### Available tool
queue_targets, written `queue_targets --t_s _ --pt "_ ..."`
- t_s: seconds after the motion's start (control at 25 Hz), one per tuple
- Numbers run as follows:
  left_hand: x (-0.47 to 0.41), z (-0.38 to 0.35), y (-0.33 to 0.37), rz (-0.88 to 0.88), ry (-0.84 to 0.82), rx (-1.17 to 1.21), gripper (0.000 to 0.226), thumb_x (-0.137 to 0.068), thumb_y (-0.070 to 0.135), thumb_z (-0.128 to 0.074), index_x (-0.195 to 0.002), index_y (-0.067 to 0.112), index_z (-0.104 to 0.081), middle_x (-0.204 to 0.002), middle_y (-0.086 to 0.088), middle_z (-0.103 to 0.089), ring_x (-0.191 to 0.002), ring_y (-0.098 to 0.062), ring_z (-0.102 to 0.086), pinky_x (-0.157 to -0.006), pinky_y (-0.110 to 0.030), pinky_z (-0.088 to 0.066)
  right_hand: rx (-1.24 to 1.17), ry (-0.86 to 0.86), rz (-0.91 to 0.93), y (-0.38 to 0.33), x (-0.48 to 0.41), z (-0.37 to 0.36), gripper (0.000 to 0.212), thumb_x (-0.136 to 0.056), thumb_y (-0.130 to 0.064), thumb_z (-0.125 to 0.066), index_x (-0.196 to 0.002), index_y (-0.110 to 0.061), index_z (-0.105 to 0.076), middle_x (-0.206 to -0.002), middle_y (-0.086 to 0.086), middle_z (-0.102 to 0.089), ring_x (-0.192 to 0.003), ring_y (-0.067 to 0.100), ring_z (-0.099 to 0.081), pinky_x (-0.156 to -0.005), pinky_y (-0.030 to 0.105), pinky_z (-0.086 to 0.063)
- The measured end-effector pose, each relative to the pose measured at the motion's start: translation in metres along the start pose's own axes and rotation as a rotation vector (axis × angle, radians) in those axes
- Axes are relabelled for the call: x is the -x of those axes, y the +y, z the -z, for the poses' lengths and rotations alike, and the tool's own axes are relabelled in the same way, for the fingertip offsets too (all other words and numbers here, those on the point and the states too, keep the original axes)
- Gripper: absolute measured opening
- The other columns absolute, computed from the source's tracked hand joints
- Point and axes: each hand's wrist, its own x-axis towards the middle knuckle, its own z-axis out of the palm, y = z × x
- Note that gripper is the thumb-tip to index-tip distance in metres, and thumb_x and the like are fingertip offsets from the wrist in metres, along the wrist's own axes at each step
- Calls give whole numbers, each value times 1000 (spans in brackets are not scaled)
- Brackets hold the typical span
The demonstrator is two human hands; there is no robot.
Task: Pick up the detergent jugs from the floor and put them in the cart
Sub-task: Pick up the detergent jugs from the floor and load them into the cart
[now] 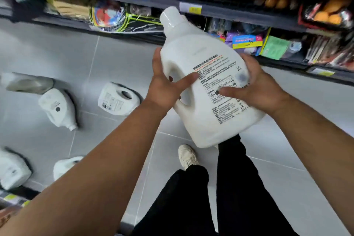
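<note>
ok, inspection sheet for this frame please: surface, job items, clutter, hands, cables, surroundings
surface: grey tiled floor, pale grout lines.
job's things: held jug, white, in the air, cap pointing away, label towards the camera; four floor jugs lying on their sides at left; cart not in view.
clutter: blurred pale object on the floor, far left; cannot tell what it is.
hands: left hand grips the held jug at its handle; right hand grips its lower body.
cables: nothing seen.
surroundings: store shelves with packaged goods and price tags; the person's black trousers and white shoe.
</note>
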Motion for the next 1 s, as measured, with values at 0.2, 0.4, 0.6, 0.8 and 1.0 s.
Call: queue_targets --t_s 0.2,0.4,0.6,0.8,1.0 --pt "93 29 145 -276 -61 9 103 -68 35 -87 -147 41 -21 -131 21 -53 -118 -1 -57 -95 -35 -54 -105 167 126 -102 128 59 98 -40 -60 -83 -125 -54 -34 -113 -26 -62 -101 -2 -61 -90 33 -51" --pt "169 0 266 -535 -216 -24 108 -68 40 -87 -151 39 -18 -134 19 -51 -118 -8 -59 -91 -30 -57 -132 405 230 -142 240 137 107 -37 -71 -79 -132 -49 -36 -113 -26 -63 -104 1 -61 -92 35 -50" --pt "241 -93 340 -720 -301 -51 107 -66 46 -87 -148 46 -19 -127 26 -54 -118 -9 -58 -100 -39 -49 -132 585 293 -129 340 234 93 -39 -69 -80 -121 -66 -35 -110 -25 -66 -102 9 -64 -88 40 -53" --pt "333 -233 392 -806 -508 26 116 -64 40 -90 -151 47 -14 -131 29 -51 -119 -2 -57 -96 -38 -53 -68 801 306 -70 461 336 95 -45 -68 -79 -126 -68 -30 -110 -29 -64 -103 7 -63 -87 36 -51" --pt "440 -384 423 -894 -728 10 119 -55 49 -91 -147 56 -15 -142 24 -47 -127 -10 -54 -100 -44 -51 -103 1071 270 22 582 423 98 -44 -74 -81 -126 -69 -27 -114 -33 -61 -105 0 -61 -89 31 -49"
